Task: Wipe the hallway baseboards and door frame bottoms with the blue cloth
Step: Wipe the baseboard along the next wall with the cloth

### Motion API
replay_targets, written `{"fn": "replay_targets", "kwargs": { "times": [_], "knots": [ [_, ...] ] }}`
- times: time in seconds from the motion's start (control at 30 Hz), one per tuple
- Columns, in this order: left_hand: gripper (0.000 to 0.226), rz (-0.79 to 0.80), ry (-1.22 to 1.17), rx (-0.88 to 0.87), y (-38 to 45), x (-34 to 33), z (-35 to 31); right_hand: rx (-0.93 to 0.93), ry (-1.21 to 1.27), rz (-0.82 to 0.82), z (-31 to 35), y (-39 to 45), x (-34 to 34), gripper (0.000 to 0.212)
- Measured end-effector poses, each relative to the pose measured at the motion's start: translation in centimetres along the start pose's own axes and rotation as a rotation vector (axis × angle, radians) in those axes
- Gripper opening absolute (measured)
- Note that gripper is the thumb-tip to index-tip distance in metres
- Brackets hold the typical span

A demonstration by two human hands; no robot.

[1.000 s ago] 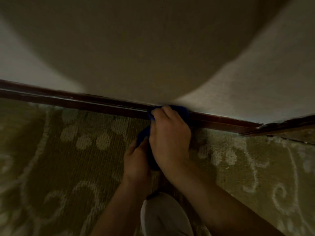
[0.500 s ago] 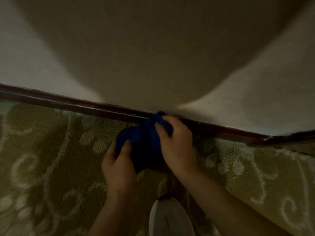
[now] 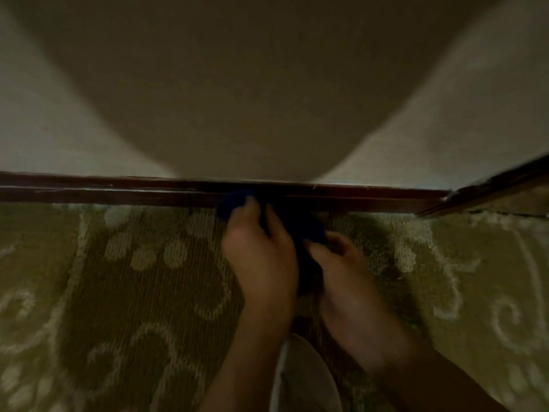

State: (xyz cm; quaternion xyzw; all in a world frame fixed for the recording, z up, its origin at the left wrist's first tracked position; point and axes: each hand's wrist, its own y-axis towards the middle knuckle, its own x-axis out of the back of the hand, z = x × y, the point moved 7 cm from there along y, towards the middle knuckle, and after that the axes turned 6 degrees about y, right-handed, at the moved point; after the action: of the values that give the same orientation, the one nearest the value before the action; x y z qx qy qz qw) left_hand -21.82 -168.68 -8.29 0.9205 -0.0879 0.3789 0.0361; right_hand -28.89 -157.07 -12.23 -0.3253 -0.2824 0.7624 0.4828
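The pale wall fills the top of my view, half of it under my own shadow. Below it lies the patterned carpet, olive with light swirls. Between the two runs the dark wooden baseboard, and at the far right it meets another dark strip at an angle, which I take to be the bottom of a door frame, though it is too dim to be sure. A white shoe shows at the bottom edge between my forearms.

I judge I am mid-wipe on the baseboard, regathering the cloth between strokes. My left hand has its fingers curled over the upper part of the blue cloth, holding that end against the front of the baseboard. My right hand pinches the lower, trailing part of the cloth just above the carpet. The cloth is bunched between both hands, touching the board at its top.

Next I should fold the cloth into a firm pad, press it flat on the board and draw it sideways toward the frame, keeping pressure along the top ledge, where pale streaks, perhaps dust, show to the left.
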Motion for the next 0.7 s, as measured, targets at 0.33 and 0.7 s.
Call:
{"fn": "replay_targets", "kwargs": {
  "times": [0.33,0.7],
  "knots": [
    [0.023,-0.181,-0.131,0.198,3.1,5.0,4.3,0.043,-0.08,0.167,-0.5,-0.6,-3.4,0.023],
    [0.032,0.25,-0.41,0.277,0.7,1.1,1.5,0.132,0.108,-0.095,4.4,1.6,3.1,0.027]
  ]
}}
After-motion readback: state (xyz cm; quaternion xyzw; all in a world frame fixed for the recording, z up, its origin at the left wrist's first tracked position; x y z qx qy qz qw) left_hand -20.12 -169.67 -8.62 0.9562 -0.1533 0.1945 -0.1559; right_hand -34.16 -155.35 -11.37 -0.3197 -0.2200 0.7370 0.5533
